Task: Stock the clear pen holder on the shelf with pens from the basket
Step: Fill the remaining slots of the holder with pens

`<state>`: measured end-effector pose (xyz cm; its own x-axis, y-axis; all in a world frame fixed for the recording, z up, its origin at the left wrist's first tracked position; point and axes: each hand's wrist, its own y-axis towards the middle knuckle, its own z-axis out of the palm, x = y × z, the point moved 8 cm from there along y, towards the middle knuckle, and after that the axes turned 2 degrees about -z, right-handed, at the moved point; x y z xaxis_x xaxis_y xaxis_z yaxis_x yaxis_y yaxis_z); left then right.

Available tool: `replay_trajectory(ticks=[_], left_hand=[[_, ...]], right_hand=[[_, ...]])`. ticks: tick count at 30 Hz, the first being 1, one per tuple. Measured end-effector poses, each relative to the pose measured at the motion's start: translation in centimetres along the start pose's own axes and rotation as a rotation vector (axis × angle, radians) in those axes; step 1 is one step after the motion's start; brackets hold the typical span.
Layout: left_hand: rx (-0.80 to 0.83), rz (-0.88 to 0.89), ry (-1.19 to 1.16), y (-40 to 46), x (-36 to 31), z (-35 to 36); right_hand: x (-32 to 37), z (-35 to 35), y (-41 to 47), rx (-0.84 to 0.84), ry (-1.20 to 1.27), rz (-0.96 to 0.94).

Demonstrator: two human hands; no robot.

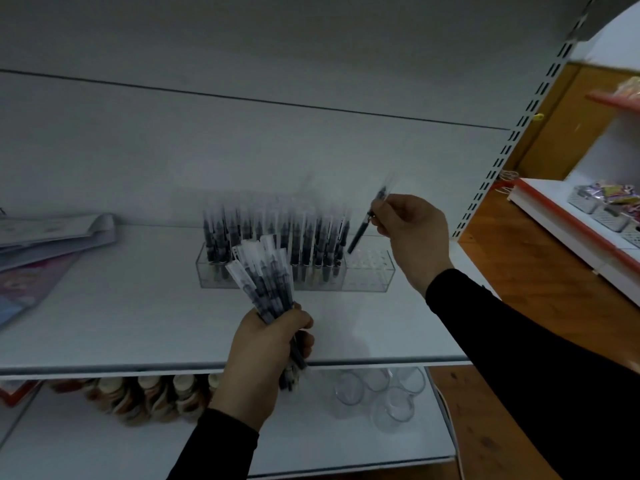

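A clear pen holder [369, 271] stands on the white shelf [138, 323], near its back. Dark pens [277, 233] fill its left and middle parts; its right end shows bare holes. My right hand [412, 233] pinches a single dark pen [367, 220], tilted, with its lower tip just above the bare right end of the holder. In front of the holder, near the shelf's front edge, my left hand [266, 351] grips a bundle of pens [263, 275] fanned upward. The basket is not in view.
Flat booklets and a pink packet [45, 244] lie at the shelf's left. The lower shelf holds several clear glasses [381, 389] and brown jars [145, 396]. A slotted upright [512, 140] bounds the shelf on the right. Another shelf unit with small baskets [602, 209] stands at far right.
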<state>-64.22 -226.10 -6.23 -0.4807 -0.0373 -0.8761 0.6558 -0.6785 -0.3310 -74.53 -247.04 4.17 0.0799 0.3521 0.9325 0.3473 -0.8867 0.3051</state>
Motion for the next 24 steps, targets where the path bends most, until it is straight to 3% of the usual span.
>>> replay_trajectory(ticks=[24], left_hand=[[0.004, 0.012, -0.008, 0.2, -0.4, -0.5]], right_hand=[[-2.6, 3.3, -2.0, 0.093, -0.241, -0.088]])
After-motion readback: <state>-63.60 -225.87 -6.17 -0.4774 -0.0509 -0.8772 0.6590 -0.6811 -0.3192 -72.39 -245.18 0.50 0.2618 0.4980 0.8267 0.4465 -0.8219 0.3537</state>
